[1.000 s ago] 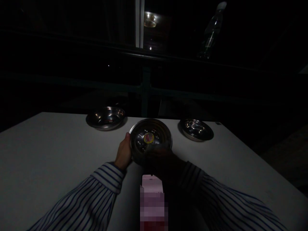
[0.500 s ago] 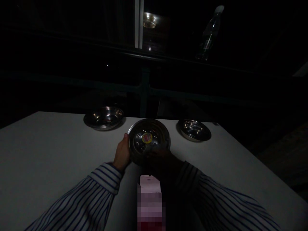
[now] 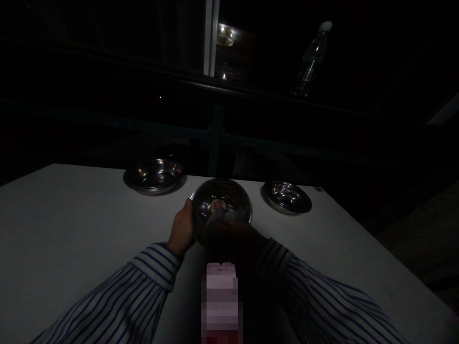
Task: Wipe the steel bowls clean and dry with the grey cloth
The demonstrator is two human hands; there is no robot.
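Observation:
A shiny metal bowl with a round yellow and red sticker on its inside bottom is tilted toward me. My left hand grips its left rim, thumb up along the edge. My right hand, deep in shadow, is over the near part of the bowl. Its fingers look closed on a pale, thin, cloth-like piece that lies against the bowl's inside. The dark hides the fingers themselves and the bowl's lower right rim.
A wider metal bowl stands at the table's far left edge, and another metal bowl at the far right. All are on a white table. A pink and white object, partly pixelated, is near me. A plastic bottle stands beyond.
My right hand and the pale piece have shifted left inside the bowl, reaching the sticker's lower edge. My left hand keeps its grip. The view has tilted slightly.

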